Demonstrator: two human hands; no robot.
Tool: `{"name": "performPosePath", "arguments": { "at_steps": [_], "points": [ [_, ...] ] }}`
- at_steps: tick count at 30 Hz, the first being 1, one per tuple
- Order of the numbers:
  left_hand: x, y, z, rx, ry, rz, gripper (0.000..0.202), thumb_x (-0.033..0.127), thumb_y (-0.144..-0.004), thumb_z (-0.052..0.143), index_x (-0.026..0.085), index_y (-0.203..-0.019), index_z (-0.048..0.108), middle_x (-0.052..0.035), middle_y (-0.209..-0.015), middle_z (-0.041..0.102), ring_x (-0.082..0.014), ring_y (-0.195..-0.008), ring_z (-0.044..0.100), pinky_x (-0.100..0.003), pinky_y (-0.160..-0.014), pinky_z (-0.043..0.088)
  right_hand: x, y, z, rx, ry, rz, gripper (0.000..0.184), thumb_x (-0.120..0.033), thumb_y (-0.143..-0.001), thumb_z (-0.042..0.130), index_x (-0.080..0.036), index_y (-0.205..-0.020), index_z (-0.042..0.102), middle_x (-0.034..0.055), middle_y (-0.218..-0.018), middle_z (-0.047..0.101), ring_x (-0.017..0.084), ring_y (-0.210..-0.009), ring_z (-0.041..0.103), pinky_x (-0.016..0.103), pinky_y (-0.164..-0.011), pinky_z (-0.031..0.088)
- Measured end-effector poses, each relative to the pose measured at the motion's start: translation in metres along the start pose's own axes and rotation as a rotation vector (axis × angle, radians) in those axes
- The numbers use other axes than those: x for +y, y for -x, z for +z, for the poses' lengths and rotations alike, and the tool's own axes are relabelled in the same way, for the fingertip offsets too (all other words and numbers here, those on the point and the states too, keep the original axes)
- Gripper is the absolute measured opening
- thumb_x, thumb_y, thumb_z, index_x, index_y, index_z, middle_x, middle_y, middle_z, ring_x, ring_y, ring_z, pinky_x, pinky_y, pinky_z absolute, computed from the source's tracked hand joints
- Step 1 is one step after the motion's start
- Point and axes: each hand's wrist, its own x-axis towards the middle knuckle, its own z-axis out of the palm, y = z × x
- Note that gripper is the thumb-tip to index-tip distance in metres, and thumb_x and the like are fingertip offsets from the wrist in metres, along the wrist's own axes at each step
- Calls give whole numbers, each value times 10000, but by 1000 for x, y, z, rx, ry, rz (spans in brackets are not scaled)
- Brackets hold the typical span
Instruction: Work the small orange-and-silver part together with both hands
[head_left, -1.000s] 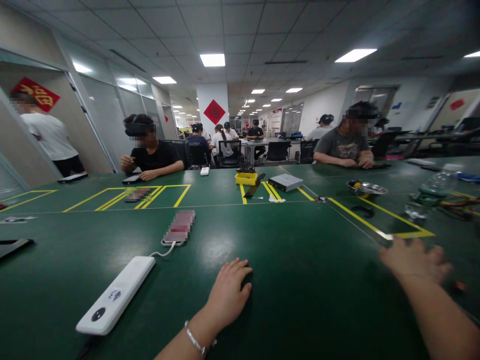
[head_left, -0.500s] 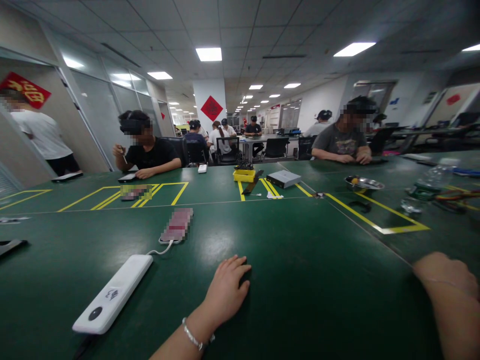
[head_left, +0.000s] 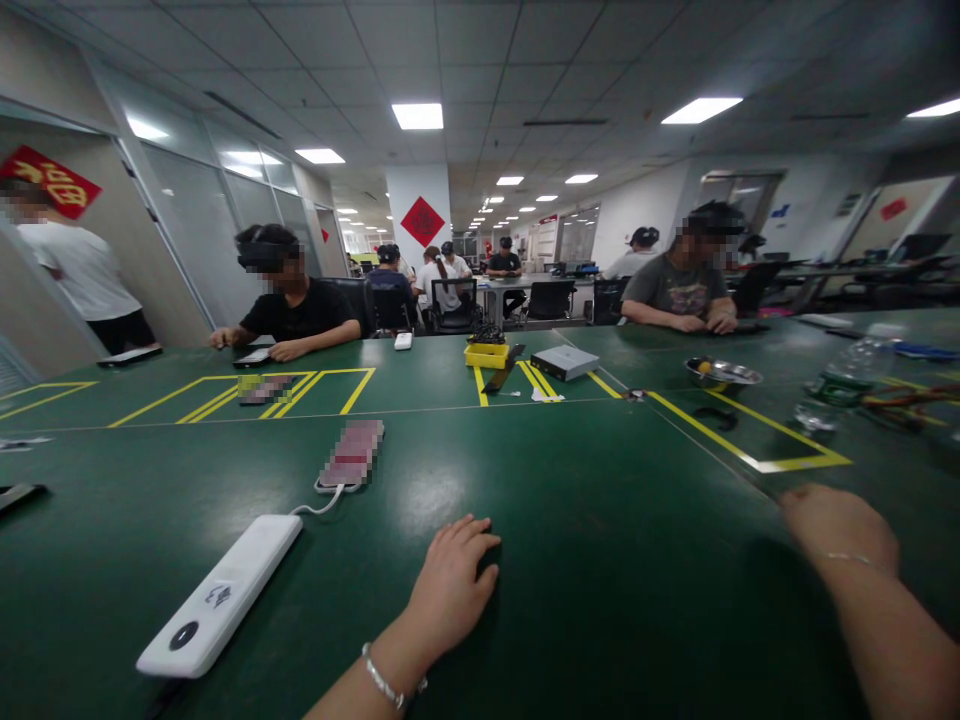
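Observation:
My left hand (head_left: 454,575) lies palm down on the green tabletop (head_left: 585,600), its fingers stretched out and nothing under them that I can see. A silvery bracelet (head_left: 381,680) circles that wrist. Off to its left is a white power bank (head_left: 225,595), joined by a short white cable (head_left: 324,503) to a phone (head_left: 351,455) whose screen is blurred out. At the right side my right hand (head_left: 840,525) is curled into a fist just above or on the table; its fingers are folded out of sight, so any content is hidden. A thin bracelet (head_left: 851,558) is on that wrist.
Farther back stand a yellow bin (head_left: 486,356), a grey box (head_left: 565,362) and a metal bowl (head_left: 722,374). A plastic bottle (head_left: 840,390) is beyond my right hand. Yellow tape (head_left: 802,463) marks the table. Two people sit across from me.
My right hand has moved left and slightly up in the view. My left hand rests where it was. The person across at the left has lowered a raised hand to the table.

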Motion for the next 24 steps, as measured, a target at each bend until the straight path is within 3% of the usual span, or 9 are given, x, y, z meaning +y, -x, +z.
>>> {"name": "performPosePath", "arguments": {
  "at_steps": [3,8,10,13,16,18,21,24],
  "points": [
    [0,-1,1,39,25,-8,296,245,-746,479,259,-1034,548,-11,-1212,500,-227,-1185,349,-436,-999,227,-69,32,-12,-120,-170,-112,280,-302,-735,409,-135,-766,632,150,-826,604,223,-727,554,320,-591,370],
    [12,2,-1,152,88,13,349,322,-716,551,227,-1050,511,-43,-1074,575,-236,-1100,430,-396,-937,300,-187,120,-4,-441,-738,-424,192,-337,-696,469,-182,-707,581,20,-709,598,150,-667,537,267,-632,403],
    [19,4,-1,151,109,19,420,342,-685,587,230,-1073,474,-28,-950,612,-221,-955,516,-370,-857,357,-220,158,3,-578,-953,-480,158,-321,-679,493,-174,-647,539,7,-649,571,133,-637,526,253,-628,410],
    [25,6,0,176,91,-30,229,286,-693,567,209,-902,512,-25,-840,614,-202,-793,551,-325,-717,397,-245,199,9,-731,-1161,-446,159,-324,-681,502,-176,-633,469,-3,-621,540,121,-609,519,248,-607,421],
    [23,6,1,182,109,-37,91,204,-749,464,210,-825,513,-14,-779,607,-176,-741,553,-284,-666,387,-245,203,7,-828,-1173,-496,164,-340,-714,476,-176,-718,480,5,-678,552,128,-649,531,255,-613,433],
    [20,5,-1,177,177,-45,94,207,-759,443,219,-818,516,-3,-769,604,-161,-723,554,-263,-649,382,-232,183,2,-741,-1034,-587,206,-346,-741,449,-177,-837,516,27,-787,569,142,-727,538,276,-668,437],
    [14,2,-5,184,324,-122,114,277,-771,437,220,-820,523,11,-724,606,-150,-664,554,-249,-602,379,-192,129,-2,-374,-622,-654,302,-341,-748,439,-179,-986,531,81,-1001,541,202,-911,502,351,-812,388],
    [7,-2,-6,200,464,-171,189,355,-785,414,210,-800,534,17,-661,610,-152,-617,548,-254,-587,379,-127,70,2,-23,-166,-441,369,-313,-728,435,-134,-1034,540,175,-1121,463,335,-1072,378,473,-858,303]
  ]
}}
